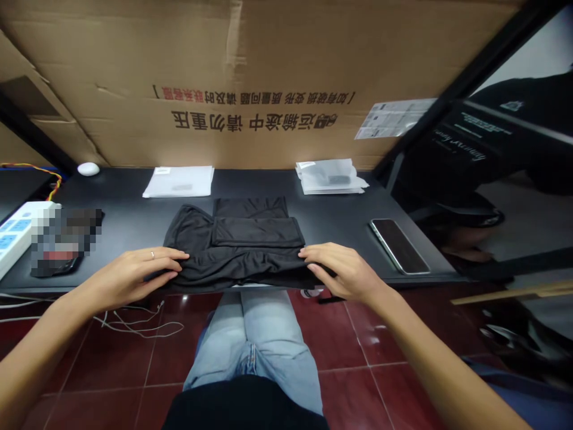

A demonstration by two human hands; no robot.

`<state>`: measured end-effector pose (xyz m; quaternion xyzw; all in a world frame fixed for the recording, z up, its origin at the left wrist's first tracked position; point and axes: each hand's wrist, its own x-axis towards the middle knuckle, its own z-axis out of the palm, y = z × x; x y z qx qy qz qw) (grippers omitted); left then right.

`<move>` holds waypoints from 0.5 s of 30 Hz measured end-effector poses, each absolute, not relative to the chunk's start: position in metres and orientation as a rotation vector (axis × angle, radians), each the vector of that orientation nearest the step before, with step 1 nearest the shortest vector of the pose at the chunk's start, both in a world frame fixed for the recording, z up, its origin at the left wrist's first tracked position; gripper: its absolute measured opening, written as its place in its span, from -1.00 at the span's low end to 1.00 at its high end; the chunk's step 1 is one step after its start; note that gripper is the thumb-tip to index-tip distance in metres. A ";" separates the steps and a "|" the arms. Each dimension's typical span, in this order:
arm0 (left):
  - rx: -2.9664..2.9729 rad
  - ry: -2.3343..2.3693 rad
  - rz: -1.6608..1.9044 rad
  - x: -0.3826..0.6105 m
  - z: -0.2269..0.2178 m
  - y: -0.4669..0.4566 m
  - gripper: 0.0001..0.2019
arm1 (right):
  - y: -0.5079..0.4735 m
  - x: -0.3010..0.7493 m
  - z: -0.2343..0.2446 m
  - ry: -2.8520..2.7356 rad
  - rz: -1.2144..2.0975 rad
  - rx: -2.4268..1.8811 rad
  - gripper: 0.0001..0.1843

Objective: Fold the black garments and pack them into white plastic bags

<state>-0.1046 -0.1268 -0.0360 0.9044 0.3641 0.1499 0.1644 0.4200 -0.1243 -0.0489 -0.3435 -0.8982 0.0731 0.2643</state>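
Observation:
A black cloth garment (237, 251) lies folded in layers on the dark table (340, 203), with a narrower folded panel on top. My left hand (134, 275), a ring on one finger, rests on the garment's near left part. My right hand (340, 272) lies on its near right part. Both sets of fingers sit flat on the fabric, slightly spread, and neither visibly pinches it.
Two white packets (179, 182) (329, 177) lie behind the garment, before a large cardboard box (250, 60). To the right is a phone (398, 246); to the left, a power strip (18, 233), a pixelated object (66, 242) and a white mouse (88, 169). A mirror (505, 179) stands right.

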 end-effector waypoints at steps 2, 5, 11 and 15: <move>2.581 1.041 0.392 -0.101 -0.033 -0.127 -0.66 | -0.122 0.417 -0.048 -2.317 0.249 -1.062 -0.76; 2.635 1.058 0.359 -0.096 -0.033 -0.130 -0.60 | -0.120 0.410 -0.043 -2.170 0.237 -1.240 -0.71; 2.756 1.012 0.419 -0.095 -0.044 -0.133 -0.84 | -0.118 0.399 -0.035 -2.019 0.265 -1.395 -0.58; 2.681 1.053 0.472 -0.097 -0.041 -0.132 -0.81 | -0.115 0.398 -0.034 -1.990 0.260 -1.397 -0.57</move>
